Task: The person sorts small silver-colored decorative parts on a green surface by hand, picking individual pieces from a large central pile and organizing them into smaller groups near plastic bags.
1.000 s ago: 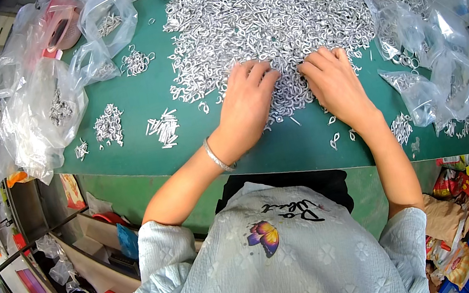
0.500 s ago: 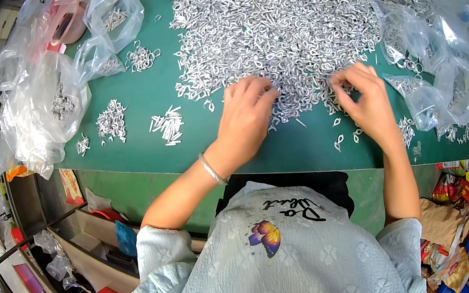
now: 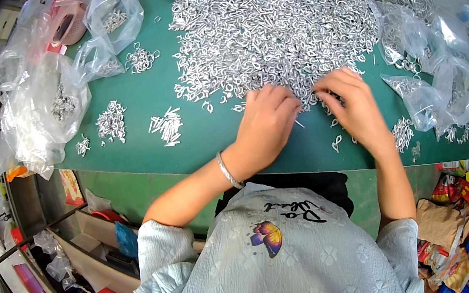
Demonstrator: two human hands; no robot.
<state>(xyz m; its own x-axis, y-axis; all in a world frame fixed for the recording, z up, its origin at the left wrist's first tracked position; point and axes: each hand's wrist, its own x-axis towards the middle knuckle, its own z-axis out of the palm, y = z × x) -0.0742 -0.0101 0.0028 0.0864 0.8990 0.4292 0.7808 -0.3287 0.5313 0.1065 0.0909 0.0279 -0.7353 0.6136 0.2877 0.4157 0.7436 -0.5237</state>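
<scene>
A broad pile of small silvery metal parts (image 3: 270,24), many of them ring- or hook-shaped, covers the middle of the green table. At the pile's near edge, my left hand (image 3: 267,123) has its fingers bent down and drawn together among the parts; what they hold is hidden. Just to the right, my right hand (image 3: 354,106) curls over the same edge, thumb and forefinger tips close together on something too small to make out. A few loose leaf-shaped metal pieces (image 3: 338,143) lie beside the right hand. A thin metal pin (image 3: 300,124) is between the hands.
Small heaps of sorted parts stand to the left: short rods (image 3: 168,127), little pieces (image 3: 112,124) and rings (image 3: 141,59). Another heap (image 3: 403,134) is right of my right hand. Clear plastic bags (image 3: 34,123) line the left side, and more bags (image 3: 451,81) the right.
My left hand has moved right and a little nearer to me along the pile's edge. My right hand has shifted left, so the two are closer together.
</scene>
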